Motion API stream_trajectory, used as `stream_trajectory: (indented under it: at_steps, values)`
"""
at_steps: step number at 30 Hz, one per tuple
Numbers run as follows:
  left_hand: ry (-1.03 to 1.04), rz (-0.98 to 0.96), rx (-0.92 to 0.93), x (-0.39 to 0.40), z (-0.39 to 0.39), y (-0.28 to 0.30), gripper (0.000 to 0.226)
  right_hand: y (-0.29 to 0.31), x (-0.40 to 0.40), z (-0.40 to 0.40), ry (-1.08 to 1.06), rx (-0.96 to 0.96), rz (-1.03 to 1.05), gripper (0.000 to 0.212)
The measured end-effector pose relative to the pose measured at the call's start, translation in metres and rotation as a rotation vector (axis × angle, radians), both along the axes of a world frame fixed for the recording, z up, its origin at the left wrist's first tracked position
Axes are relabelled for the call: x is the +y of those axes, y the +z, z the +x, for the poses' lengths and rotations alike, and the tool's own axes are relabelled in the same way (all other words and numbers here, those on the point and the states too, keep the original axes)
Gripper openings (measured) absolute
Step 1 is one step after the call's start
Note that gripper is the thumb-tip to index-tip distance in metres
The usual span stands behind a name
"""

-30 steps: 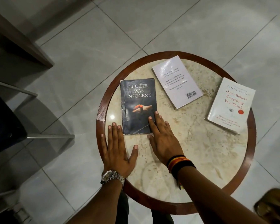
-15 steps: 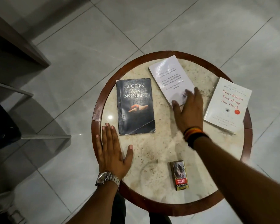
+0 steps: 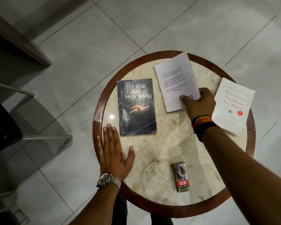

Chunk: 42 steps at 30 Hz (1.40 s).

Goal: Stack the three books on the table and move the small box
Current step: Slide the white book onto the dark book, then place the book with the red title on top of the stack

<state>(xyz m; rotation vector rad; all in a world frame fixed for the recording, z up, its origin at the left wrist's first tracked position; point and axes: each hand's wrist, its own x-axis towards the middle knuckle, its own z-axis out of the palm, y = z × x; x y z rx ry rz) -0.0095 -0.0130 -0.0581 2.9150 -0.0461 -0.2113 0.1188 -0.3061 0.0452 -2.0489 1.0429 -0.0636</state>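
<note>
Round stone worktop [image 3: 161,143] with wooden rim. Dark book [image 3: 136,108] lies flat at left of centre. Right of it, the pale book [image 3: 175,83], back cover up, is pinched at its near right corner by the right hand [image 3: 199,104], thumb on top. Further right lies the white book [image 3: 232,104]. Left hand [image 3: 113,153] rests flat, fingers [image 3: 109,132] pressed together, just near-left of the dark book. Small box [image 3: 181,177] lies near-right of the dark book, well apart.

A round marble-topped table [image 3: 161,143] (dark wooden rim) stands on glossy grey floor tiles [image 3: 71,46].
</note>
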Motion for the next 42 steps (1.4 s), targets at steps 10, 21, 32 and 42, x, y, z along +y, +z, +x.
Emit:
stream_trajectory:
  at_steps: [10,21,32,42]
  values:
    - [0.002,0.051,-0.018,0.002,0.0,-0.011,0.097,0.015,0.131,-0.063,0.799,-0.156,-0.549,0.044]
    - [0.012,0.05,-0.039,-0.001,-0.001,-0.009,0.097,-0.016,0.122,-0.066,0.485,0.142,-0.206,0.079]
    - [0.012,0.035,-0.034,-0.001,0.001,-0.002,0.095,-0.018,0.112,-0.064,0.549,0.147,-0.143,0.074]
    - [0.004,-0.025,0.016,-0.001,-0.001,0.007,0.094,-0.014,0.047,-0.084,0.377,0.037,-0.103,0.036]
